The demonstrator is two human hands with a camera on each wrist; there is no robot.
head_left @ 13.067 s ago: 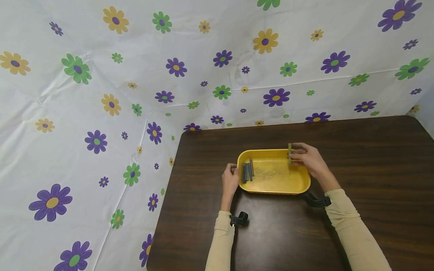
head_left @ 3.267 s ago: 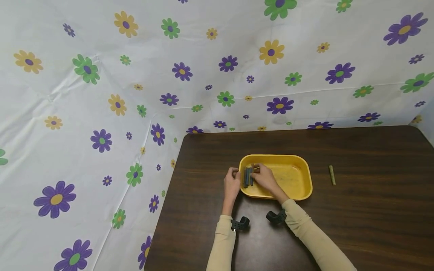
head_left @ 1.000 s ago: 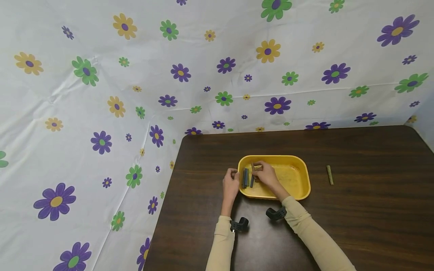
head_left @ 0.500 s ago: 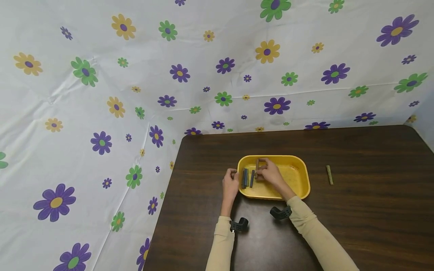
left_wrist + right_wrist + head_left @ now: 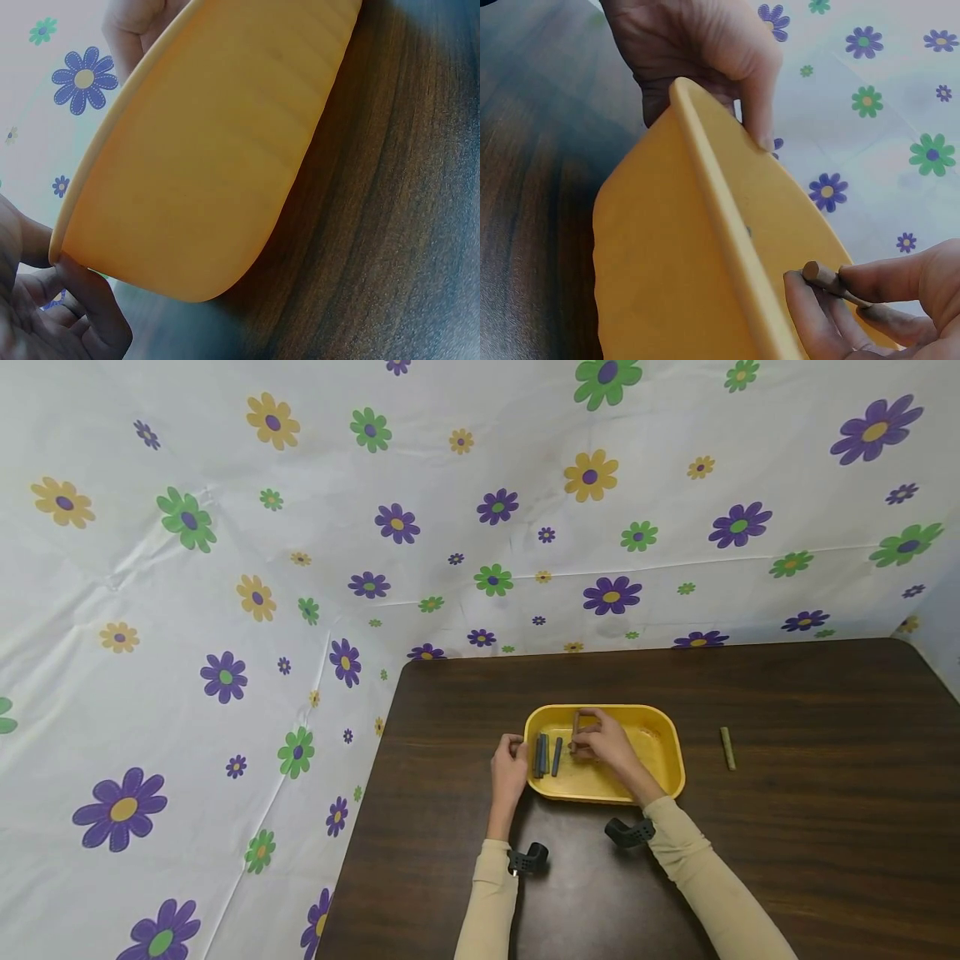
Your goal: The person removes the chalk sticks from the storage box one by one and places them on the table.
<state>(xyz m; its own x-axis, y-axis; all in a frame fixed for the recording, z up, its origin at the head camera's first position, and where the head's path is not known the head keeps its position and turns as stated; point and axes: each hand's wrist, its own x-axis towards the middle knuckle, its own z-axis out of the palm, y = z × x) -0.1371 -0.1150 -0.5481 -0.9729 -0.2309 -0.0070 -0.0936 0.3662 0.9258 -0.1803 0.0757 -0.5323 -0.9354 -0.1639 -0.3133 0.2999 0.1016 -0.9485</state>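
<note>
A yellow tray (image 5: 652, 793) lies on the dark wooden table. My left hand (image 5: 510, 766) grips its left end; in the left wrist view the fingers pinch the rim at the corner. Over the tray's middle, my right hand (image 5: 609, 745) holds a brown pastel stick (image 5: 821, 274) between thumb and fingers. Dark smudges show on those fingertips. At the tray's left end lie several dark sticks (image 5: 540, 756) with a greenish one among them. A dark blue-grey stick (image 5: 557, 757) lies apart, just right of that group.
An olive-green stick (image 5: 727, 748) lies on the table (image 5: 825, 793) to the right of the tray. A white sheet with printed flowers (image 5: 435, 527) hangs behind and left of the table. Each wrist wears a black camera band (image 5: 528, 858).
The olive-green stick went from the right hand to the table. Later the right hand took the brown stick from the left group and moved right with it. The left hand stays on the tray.
</note>
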